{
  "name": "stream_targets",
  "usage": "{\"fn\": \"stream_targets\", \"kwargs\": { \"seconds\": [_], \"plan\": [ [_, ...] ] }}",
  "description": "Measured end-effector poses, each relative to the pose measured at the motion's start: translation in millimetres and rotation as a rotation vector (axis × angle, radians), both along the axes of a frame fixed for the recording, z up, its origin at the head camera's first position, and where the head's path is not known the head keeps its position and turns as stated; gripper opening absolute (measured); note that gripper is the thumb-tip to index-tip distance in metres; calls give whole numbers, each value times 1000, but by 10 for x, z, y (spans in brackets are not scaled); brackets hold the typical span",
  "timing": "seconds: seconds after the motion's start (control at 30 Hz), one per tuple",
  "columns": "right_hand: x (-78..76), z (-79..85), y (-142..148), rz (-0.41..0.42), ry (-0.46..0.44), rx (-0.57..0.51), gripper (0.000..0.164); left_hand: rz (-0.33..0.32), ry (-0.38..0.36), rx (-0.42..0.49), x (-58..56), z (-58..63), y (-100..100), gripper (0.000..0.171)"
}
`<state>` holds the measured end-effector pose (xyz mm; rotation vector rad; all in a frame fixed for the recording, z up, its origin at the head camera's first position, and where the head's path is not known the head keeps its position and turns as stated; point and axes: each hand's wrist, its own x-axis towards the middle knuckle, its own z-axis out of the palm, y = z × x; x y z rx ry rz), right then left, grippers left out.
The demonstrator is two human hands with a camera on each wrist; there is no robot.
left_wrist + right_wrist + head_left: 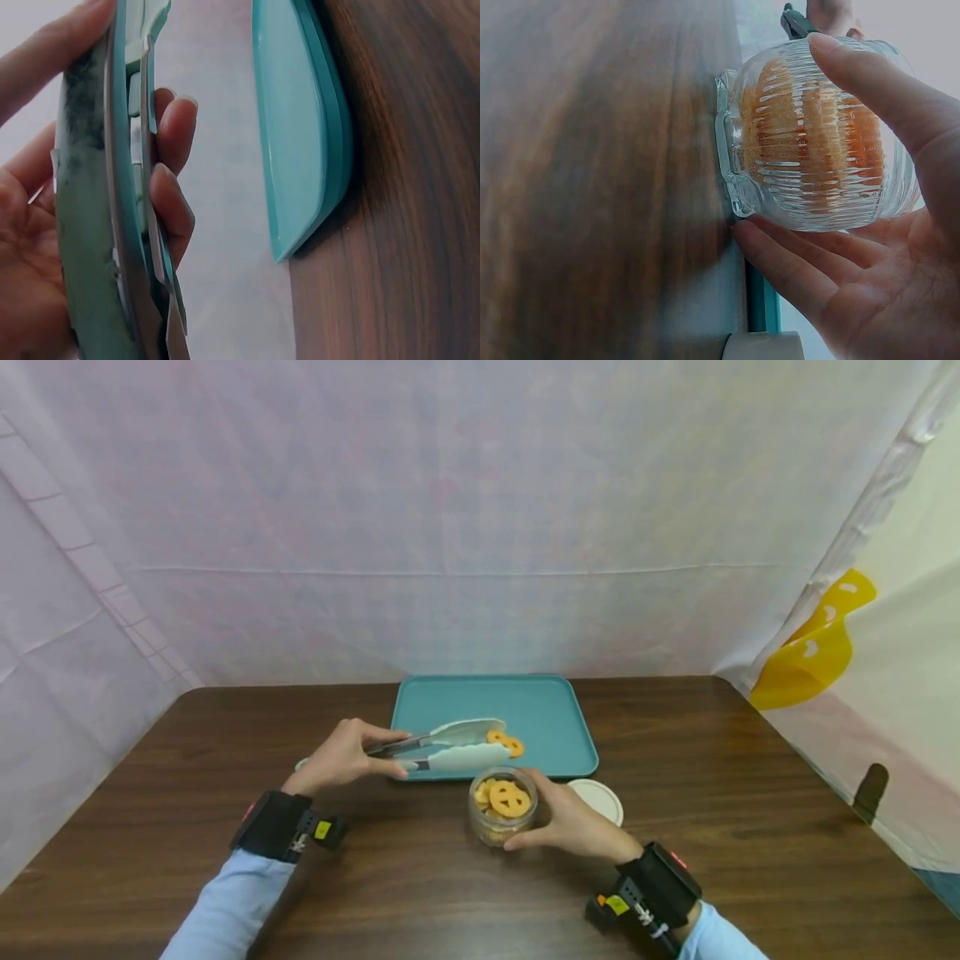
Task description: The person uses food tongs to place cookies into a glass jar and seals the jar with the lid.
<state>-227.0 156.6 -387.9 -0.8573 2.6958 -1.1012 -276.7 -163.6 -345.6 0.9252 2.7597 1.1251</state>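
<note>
My left hand [347,757] grips a pair of tongs [94,195] with pale green tips and metal arms, fingers on one arm and thumb on the other. The tips reach over the teal tray [420,697], and a pretzel-shaped cookie [513,745] shows at their ends, over the tray's near part. With thumb and fingers spread round its side, my right hand [573,822] holds a ribbed clear glass jar [810,142]. The jar stands upright and lidless on the table in front of the tray. Inside it are several cookies [508,799], a pretzel-shaped one on top.
A round white lid [600,802] lies on the table just beyond my right hand, near the tray's front right corner. The brown wooden table [405,902] ends at a pale hanging cloth [450,527] behind the tray. A yellow cut-out [813,652] hangs at the right.
</note>
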Motion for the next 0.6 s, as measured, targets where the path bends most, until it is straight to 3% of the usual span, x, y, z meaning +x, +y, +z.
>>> {"fn": "stream_targets", "kwargs": {
  "seconds": [0.43,0.6],
  "plan": [
    [-2,-18,20,8,37,-1,100,-115,-31,15,48,13,-6,56],
    [-16,-28,22,5,52,-1,94,-147,-31,1,71,34,17,57]
  ]
}}
